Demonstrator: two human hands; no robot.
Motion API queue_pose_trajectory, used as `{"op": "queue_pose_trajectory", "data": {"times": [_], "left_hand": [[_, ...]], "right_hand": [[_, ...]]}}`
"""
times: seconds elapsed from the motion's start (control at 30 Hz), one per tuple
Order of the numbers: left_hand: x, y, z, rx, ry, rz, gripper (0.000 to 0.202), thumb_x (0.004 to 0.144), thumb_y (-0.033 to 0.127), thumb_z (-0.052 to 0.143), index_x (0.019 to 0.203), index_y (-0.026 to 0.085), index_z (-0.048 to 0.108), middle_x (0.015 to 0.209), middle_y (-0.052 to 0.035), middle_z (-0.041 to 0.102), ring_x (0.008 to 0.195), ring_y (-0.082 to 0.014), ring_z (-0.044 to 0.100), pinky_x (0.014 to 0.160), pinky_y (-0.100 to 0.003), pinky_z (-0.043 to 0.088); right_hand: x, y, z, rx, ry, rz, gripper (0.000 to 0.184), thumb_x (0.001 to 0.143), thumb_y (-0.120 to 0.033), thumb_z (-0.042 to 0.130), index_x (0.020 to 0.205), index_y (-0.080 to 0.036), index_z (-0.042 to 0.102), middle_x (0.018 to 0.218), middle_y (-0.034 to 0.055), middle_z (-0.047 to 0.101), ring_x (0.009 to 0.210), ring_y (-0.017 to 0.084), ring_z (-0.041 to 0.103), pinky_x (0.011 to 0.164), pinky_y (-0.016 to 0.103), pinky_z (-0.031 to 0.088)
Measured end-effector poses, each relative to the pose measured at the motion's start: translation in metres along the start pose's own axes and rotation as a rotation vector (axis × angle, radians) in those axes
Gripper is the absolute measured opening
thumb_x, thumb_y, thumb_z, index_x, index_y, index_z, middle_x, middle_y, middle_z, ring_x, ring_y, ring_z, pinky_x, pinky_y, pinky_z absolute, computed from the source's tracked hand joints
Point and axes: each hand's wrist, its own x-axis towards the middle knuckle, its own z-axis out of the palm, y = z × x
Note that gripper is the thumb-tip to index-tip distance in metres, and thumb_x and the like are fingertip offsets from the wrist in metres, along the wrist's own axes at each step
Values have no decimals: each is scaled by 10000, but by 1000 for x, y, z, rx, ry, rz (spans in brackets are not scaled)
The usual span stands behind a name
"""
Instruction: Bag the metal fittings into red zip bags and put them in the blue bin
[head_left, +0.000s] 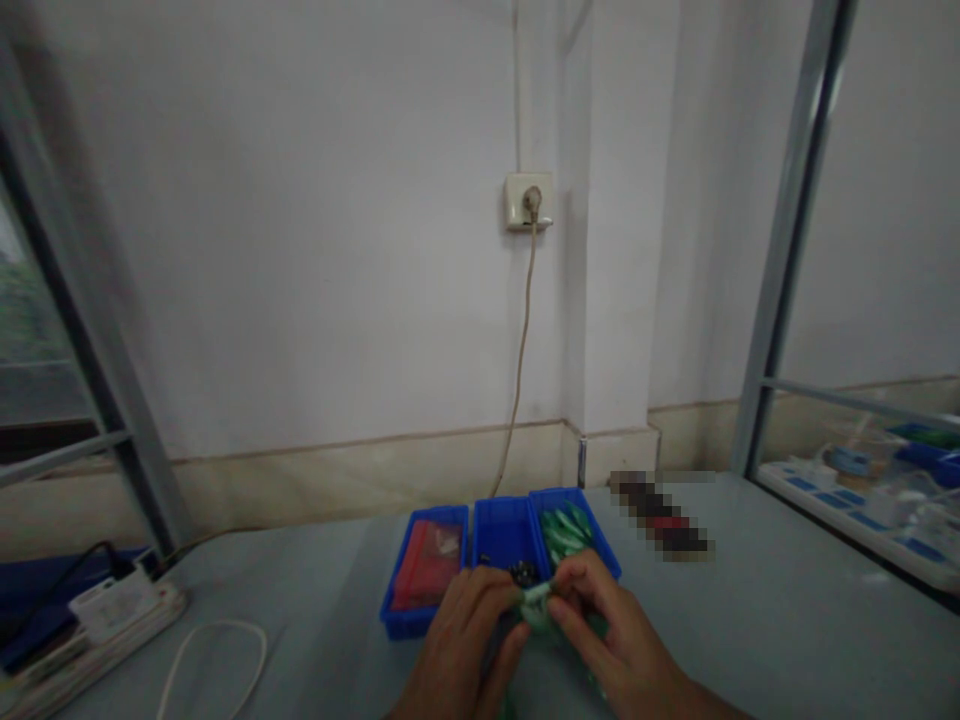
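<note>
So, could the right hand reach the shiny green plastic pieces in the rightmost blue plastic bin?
Probably yes: the right hand is near the open bin and the green pieces lie uncovered, though that hand grips translucent green plastic.

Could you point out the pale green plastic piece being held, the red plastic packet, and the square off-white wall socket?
Pale green plastic piece (536, 600): head view, middle of its visible part.
Red plastic packet (421, 577): head view, its upper face.
Square off-white wall socket (514, 204): head view, faceplate's left side.
</note>
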Motion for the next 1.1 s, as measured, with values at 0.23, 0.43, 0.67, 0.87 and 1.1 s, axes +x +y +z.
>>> {"op": "queue_pose_trajectory", "data": {"times": [0.23,0.43,0.67,0.87,1.1], "left_hand": [[-4,-9,9,-7,5,-9,464,1055,86,496,1484,253,556,1257,-111,711,1161,-216,719,1009,-323,625],[3,-3,-2,-9,-36,-69,179,1093,238,583,1223,232,706,1201,-116,694,1097,-240,708,955,-350,625],[4,1,-1,-28,-60,-56,230,1153,298,492,1187,224,706,1043,-86,735,946,-216,717,853,-313,622],[-4,-1,5,19,43,-113,391,1121,266,547,1513,264,536,1288,-89,755,1156,-231,745,995,-331,632],[3,0,0,-29,-11,-42,382,1085,151,537,1448,253,602,1244,-100,716,1143,-225,705,1011,-344,611]], "right_hand": [[0,-1,-3,-55,-43,-75,259,1143,-435,483,1092,-253,660,974,36,716,882,205,684,813,285,526],[-1,-2,-4,-77,-38,-135,269,1151,-380,436,1149,-254,674,995,50,723,915,217,704,850,297,547],[-3,6,1,-82,3,-88,124,1104,-355,554,1144,-247,599,912,7,635,785,185,625,743,274,516],[-1,2,-1,-79,-7,-132,137,1130,-313,507,1131,-255,630,988,30,689,884,197,672,815,279,540],[3,-3,-4,-92,1,-219,245,1090,-219,534,1284,-277,672,1142,73,735,988,234,713,889,321,577]]}}
